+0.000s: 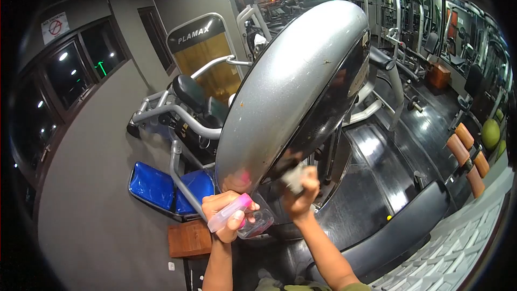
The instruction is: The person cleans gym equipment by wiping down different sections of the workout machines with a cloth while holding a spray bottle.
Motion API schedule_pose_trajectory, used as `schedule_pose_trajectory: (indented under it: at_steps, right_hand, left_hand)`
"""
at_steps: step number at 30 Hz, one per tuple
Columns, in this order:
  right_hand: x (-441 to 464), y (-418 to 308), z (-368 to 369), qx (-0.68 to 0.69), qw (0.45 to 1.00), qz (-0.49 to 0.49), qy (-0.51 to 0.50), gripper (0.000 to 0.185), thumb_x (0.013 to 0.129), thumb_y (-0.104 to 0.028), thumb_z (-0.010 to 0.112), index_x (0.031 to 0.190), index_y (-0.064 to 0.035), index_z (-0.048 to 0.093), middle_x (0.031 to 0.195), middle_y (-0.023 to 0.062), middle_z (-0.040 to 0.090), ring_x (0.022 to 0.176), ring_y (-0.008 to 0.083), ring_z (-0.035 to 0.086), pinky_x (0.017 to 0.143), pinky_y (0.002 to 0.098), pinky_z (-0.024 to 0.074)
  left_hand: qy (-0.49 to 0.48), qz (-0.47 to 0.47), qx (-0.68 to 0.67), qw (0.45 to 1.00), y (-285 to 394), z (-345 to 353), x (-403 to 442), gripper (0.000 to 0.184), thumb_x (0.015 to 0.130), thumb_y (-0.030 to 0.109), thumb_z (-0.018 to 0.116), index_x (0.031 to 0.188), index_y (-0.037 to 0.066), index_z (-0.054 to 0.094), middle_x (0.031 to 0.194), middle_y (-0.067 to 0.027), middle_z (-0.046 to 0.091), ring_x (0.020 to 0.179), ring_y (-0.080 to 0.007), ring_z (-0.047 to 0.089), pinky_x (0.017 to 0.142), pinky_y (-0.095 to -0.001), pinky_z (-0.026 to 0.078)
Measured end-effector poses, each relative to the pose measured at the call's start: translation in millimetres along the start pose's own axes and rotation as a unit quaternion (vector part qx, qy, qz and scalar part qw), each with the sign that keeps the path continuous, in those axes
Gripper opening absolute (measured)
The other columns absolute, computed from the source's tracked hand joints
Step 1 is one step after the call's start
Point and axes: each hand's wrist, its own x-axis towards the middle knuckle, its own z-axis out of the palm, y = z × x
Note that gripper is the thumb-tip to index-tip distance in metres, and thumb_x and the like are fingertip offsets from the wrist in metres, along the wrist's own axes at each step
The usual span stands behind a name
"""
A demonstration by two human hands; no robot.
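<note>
My left hand (pixel 222 216) is wrapped round a clear spray bottle (pixel 259 224) with a pink and pale plastic head, low in the middle of the view. It is close to the lower end of a big silver, curved machine cover (pixel 285 70). My right hand (pixel 302 196) grips a light grey cloth (pixel 294 179), slightly blurred, at the lower part of the cover's glossy black side panel (pixel 318 121). Whether the cloth touches the panel I cannot tell. Small brownish marks show on the silver surface.
Left of the cover stand a blue padded seat (pixel 153 186), grey machine bars and a wooden box (pixel 189 238). A long black padded bench (pixel 396 226) lies at lower right, near orange roller pads (pixel 466 153). Further gym machines fill the back.
</note>
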Motion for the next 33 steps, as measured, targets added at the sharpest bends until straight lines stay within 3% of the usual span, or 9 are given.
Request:
schedule_pose_trajectory:
  at_steps: [3,6,8,10,13,14,16,22,33]
  right_hand:
    - [-9,-4,-3,-0.020,0.996,-0.016,-0.086,0.048,0.065,-0.003,0.072,0.105,-0.0158,0.048,0.087,0.0139,0.058,0.060,0.0320,0.062,0.047,0.0384,0.0476]
    - [-3,8,-6,-0.013,0.999,0.044,0.012,0.043,0.068,0.002,0.067,0.103,-0.0102,0.046,0.087,0.0135,0.056,0.072,0.0314,0.058,0.064,0.0392,0.0494]
    - [1,9,-6,0.013,0.988,0.153,0.032,0.026,0.089,-0.008,0.063,0.102,-0.0049,0.041,0.095,0.0086,0.045,0.084,0.0179,0.046,0.078,0.0305,0.0406]
    - [1,0,-3,0.063,0.985,0.156,0.033,0.025,0.091,-0.010,0.064,0.102,-0.0062,0.042,0.091,0.0088,0.047,0.083,0.0185,0.048,0.077,0.0304,0.0412]
    - [-6,-11,-6,0.037,0.995,0.072,-0.065,0.033,0.082,-0.011,0.072,0.103,-0.0125,0.046,0.084,0.0089,0.054,0.067,0.0220,0.054,0.058,0.0334,0.0441]
    - [-4,-20,-15,-0.008,0.992,0.057,-0.111,0.046,0.065,-0.002,0.076,0.103,-0.0126,0.053,0.086,0.0132,0.059,0.068,0.0326,0.063,0.056,0.0373,0.0491]
    - [1,-29,-22,-0.021,0.985,0.055,-0.160,0.045,0.064,-0.002,0.077,0.102,-0.0113,0.055,0.087,0.0133,0.060,0.070,0.0312,0.063,0.060,0.0370,0.0510]
    - [11,-54,-18,0.088,0.988,0.128,-0.013,0.037,0.072,-0.010,0.078,0.101,-0.0047,0.056,0.089,0.0139,0.061,0.080,0.0270,0.062,0.072,0.0352,0.0511]
    - [52,-115,21,-0.149,0.986,0.065,-0.048,0.042,0.060,-0.002,0.078,0.100,-0.0089,0.068,0.091,0.0112,0.063,0.077,0.0281,0.066,0.068,0.0365,0.0528]
  left_hand:
    - [0.000,-0.001,0.007,1.000,0,1,1,0.043,0.076,0.033,0.061,0.073,-0.009,0.066,0.068,-0.0182,0.068,0.045,-0.0195,0.061,0.043,-0.0274,0.050]
    - [-0.003,-0.005,0.008,1.000,2,-1,0,0.041,0.077,0.032,0.062,0.076,-0.008,0.068,0.070,-0.0162,0.068,0.048,-0.0182,0.063,0.046,-0.0269,0.050]
    - [-0.005,0.002,-0.001,1.000,1,-2,-1,0.039,0.079,0.031,0.064,0.078,-0.008,0.069,0.071,-0.0144,0.069,0.050,-0.0168,0.064,0.048,-0.0265,0.051]
    - [-0.002,0.018,-0.010,1.000,0,-2,-1,0.037,0.079,0.029,0.064,0.078,-0.008,0.069,0.071,-0.0143,0.069,0.051,-0.0164,0.064,0.049,-0.0265,0.051]
    - [0.003,-0.021,-0.018,1.000,2,-5,-6,0.034,0.080,0.026,0.063,0.079,-0.007,0.068,0.071,-0.0139,0.069,0.052,-0.0156,0.063,0.050,-0.0263,0.051]
    - [0.014,-0.034,-0.024,0.999,4,-5,-8,0.033,0.080,0.026,0.063,0.079,-0.007,0.068,0.071,-0.0135,0.068,0.052,-0.0153,0.063,0.050,-0.0262,0.050]
    - [0.036,-0.061,-0.035,0.997,11,-7,-12,0.031,0.081,0.024,0.062,0.079,-0.006,0.067,0.071,-0.0127,0.068,0.052,-0.0148,0.063,0.050,-0.0258,0.050]
    - [0.036,-0.056,0.053,0.996,24,-31,-22,0.030,0.083,0.023,0.060,0.077,-0.006,0.063,0.070,-0.0111,0.066,0.051,-0.0140,0.062,0.049,-0.0251,0.047]
    - [-0.020,-0.091,-0.006,0.996,8,-70,-24,0.036,0.083,0.029,0.061,0.083,-0.006,0.064,0.072,-0.0112,0.066,0.052,-0.0116,0.059,0.049,-0.0235,0.046]
